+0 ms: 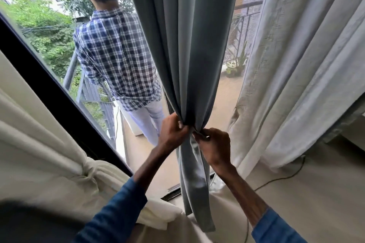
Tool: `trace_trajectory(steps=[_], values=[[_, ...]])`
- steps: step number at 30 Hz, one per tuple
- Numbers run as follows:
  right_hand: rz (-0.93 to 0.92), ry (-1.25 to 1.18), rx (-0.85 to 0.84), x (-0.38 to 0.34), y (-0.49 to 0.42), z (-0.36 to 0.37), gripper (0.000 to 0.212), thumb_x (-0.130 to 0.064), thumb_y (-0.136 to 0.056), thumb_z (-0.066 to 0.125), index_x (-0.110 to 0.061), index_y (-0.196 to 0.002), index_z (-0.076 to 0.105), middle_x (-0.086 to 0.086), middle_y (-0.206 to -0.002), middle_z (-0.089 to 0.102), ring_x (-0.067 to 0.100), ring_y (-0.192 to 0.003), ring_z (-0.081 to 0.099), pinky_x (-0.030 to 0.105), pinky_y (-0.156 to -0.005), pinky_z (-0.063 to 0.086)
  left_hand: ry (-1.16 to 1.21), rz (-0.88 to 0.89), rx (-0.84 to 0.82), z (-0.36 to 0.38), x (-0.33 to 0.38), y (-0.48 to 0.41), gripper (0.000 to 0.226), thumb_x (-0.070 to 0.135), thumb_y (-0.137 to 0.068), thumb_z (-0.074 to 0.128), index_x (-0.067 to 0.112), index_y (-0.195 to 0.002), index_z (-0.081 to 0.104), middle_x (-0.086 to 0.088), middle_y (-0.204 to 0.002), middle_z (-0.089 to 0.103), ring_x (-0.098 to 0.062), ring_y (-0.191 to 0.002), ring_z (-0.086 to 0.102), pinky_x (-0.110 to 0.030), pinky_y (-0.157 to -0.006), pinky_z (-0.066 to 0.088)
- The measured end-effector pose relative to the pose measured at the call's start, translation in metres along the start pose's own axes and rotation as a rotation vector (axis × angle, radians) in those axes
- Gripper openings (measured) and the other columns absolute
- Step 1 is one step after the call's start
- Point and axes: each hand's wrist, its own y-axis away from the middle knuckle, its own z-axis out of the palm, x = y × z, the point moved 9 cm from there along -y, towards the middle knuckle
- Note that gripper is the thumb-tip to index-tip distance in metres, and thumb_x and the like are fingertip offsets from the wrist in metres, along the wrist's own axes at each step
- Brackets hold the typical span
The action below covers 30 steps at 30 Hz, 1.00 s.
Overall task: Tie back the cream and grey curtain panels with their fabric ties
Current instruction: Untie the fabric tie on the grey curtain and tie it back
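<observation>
Cream curtain [39,144] is hanging already knotted down left of the left grip [173,134], which is pinching the grey tie [198,133] together with the right grip [214,148], gathered grey curtain [187,45] sitting between them, somebody [116,55] standing on the balcony beyond.

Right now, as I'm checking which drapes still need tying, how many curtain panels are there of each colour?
Cream panel: 1, knotted back on the left.
Grey panel: 1, the left hand and right hand grip it at its gather.
Off-white panel: 1, hanging loose on the right.
Total: 3
</observation>
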Motion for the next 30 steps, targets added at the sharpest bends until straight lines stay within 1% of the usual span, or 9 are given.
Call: trace_trajectory(steps=[3, 5, 7, 10, 13, 16, 20, 25, 30], values=[[-0.023, 0.018, 0.012, -0.011, 0.000, 0.004, 0.032, -0.042, -0.087, 0.065, -0.015, -0.074, 0.074, 0.008, -0.066, 0.068, 0.030, -0.061, 0.065, 0.035, -0.053, 0.043, 0.151, -0.072, -0.187, 0.020, -0.002, 0.003, 0.039, 0.046, -0.076, 0.054, 0.014, -0.094, 0.065, -0.004, -0.090, 0.071, -0.026, -0.091, 0.068, -0.048, -0.081, 0.055], [-0.011, -0.001, 0.010, -0.015, -0.001, 0.006, 0.028, -0.038, -0.088, 0.066, -0.013, -0.079, 0.075, 0.009, -0.069, 0.070, 0.032, -0.064, 0.066, 0.034, -0.053, 0.046, 0.143, -0.083, -0.227, 0.022, 0.007, 0.006, 0.051, 0.059, -0.076, 0.059, 0.019, -0.106, 0.061, 0.001, -0.099, 0.069, -0.022, -0.096, 0.065, -0.044, -0.086, 0.054], [-0.040, -0.002, -0.008, -0.022, 0.000, 0.009, 0.022, -0.029, -0.087, 0.067, -0.009, -0.083, 0.073, 0.011, -0.072, 0.071, 0.034, -0.065, 0.068, 0.035, -0.052, 0.048, 0.085, -0.111, -0.114, 0.015, 0.012, 0.006, 0.058, 0.070, -0.072, 0.065, 0.021, -0.102, 0.059, 0.007, -0.090, 0.068, -0.016, -0.089, 0.065, -0.033, -0.074, 0.052], [-0.123, 0.037, -0.050, -0.035, 0.006, 0.013, 0.022, -0.030, -0.092, 0.069, -0.010, -0.083, 0.072, 0.011, -0.073, 0.069, 0.035, -0.066, 0.068, 0.035, -0.052, 0.046, 0.033, -0.164, 0.076, 0.001, 0.015, 0.002, 0.040, 0.054, -0.079, 0.069, 0.020, -0.069, 0.051, 0.007, -0.057, 0.054, -0.021, -0.067, 0.063, -0.028, -0.054, 0.039], [-0.072, -0.054, -0.099, -0.026, 0.002, 0.007, 0.029, -0.048, -0.092, 0.067, -0.021, -0.095, 0.075, 0.007, -0.079, 0.074, 0.031, -0.072, 0.069, 0.031, -0.056, 0.044, 0.027, -0.110, 0.025, 0.000, 0.019, -0.007, 0.039, 0.035, -0.088, 0.067, 0.012, -0.061, 0.051, 0.001, -0.052, 0.052, -0.016, -0.054, 0.052, -0.029, -0.051, 0.039], [0.079, -0.170, -0.258, -0.001, -0.004, 0.000, 0.036, -0.061, -0.083, 0.070, -0.027, -0.091, 0.077, -0.004, -0.069, 0.075, 0.014, -0.058, 0.072, 0.033, -0.058, 0.058, 0.094, -0.062, -0.100, 0.004, 0.018, -0.015, 0.040, 0.042, -0.088, 0.062, 0.005, -0.074, 0.065, -0.011, -0.065, 0.066, -0.020, -0.057, 0.061, -0.040, -0.052, 0.051], [0.140, -0.294, -0.308, 0.024, -0.006, -0.022, 0.020, -0.045, -0.077, 0.083, -0.026, -0.077, 0.080, -0.016, -0.052, 0.067, 0.001, -0.046, 0.065, 0.033, -0.054, 0.058, 0.194, -0.111, -0.218, 0.010, 0.009, -0.021, 0.041, 0.045, -0.086, 0.064, 0.006, -0.096, 0.072, -0.014, -0.086, 0.073, -0.031, -0.082, 0.071, -0.050, -0.069, 0.059], [0.168, -0.549, -0.497, 0.034, 0.000, -0.023, 0.013, -0.033, -0.077, 0.085, -0.025, -0.086, 0.080, -0.005, -0.064, 0.072, 0.008, -0.057, 0.064, 0.035, -0.062, 0.053, 0.432, -0.209, -0.304, 0.018, 0.007, -0.018, 0.023, 0.022, -0.089, 0.069, 0.008, -0.108, 0.069, -0.023, -0.104, 0.070, -0.033, -0.096, 0.071, -0.056, -0.084, 0.057], [0.230, -0.677, -0.517, 0.047, 0.000, -0.028, 0.039, -0.003, -0.072, 0.087, -0.023, -0.105, 0.078, 0.003, -0.080, 0.073, 0.014, -0.071, 0.069, 0.026, -0.069, 0.056, 0.462, -0.214, -0.291, 0.020, 0.012, -0.018, 0.013, 0.012, -0.092, 0.066, 0.010, -0.105, 0.069, -0.022, -0.107, 0.070, -0.031, -0.094, 0.069, -0.037, -0.074, 0.060]])
